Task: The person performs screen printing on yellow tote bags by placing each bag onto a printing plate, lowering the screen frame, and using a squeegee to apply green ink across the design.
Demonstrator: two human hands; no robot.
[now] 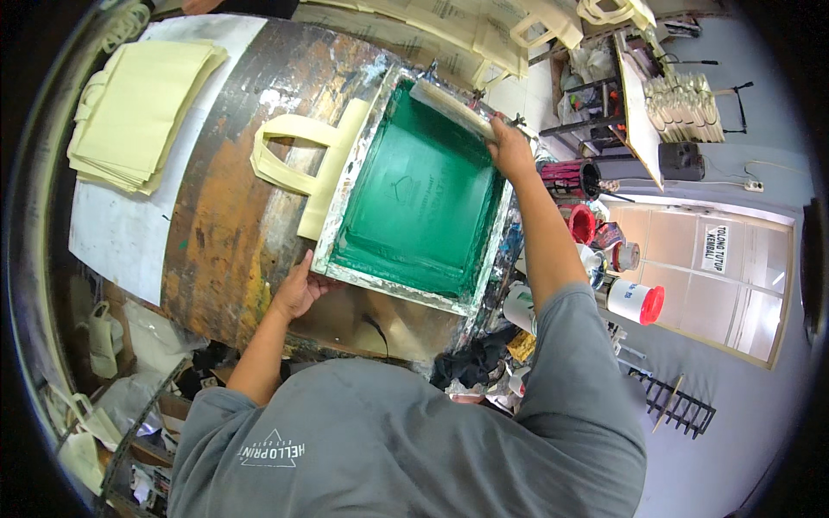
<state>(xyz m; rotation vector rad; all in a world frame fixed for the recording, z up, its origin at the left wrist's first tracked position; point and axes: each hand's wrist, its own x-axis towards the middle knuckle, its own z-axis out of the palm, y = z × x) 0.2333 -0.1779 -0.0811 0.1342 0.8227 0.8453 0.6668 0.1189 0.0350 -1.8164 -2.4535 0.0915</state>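
A screen printing frame (393,296) with green mesh and a whitish, paint-stained rim lies on the worktable before me. My left hand (298,289) is at its near left corner, with the thumb along the side and the fingers at the lower edge. At the far right, my right hand (513,154) is closed around the end of a squeegee (453,108). The squeegee leans along the frame's far inner side. From under the frame's left side sticks out a pale yellow cloth bag (332,164) with its handle loop; the rest of it is hidden.
A stack of pale yellow bags (147,116) rests on a white sheet (129,233) at the table's left. The stained wooden table (216,250) spans the middle. Paint tubs, including a white one with a red lid (635,300), crowd the right side.
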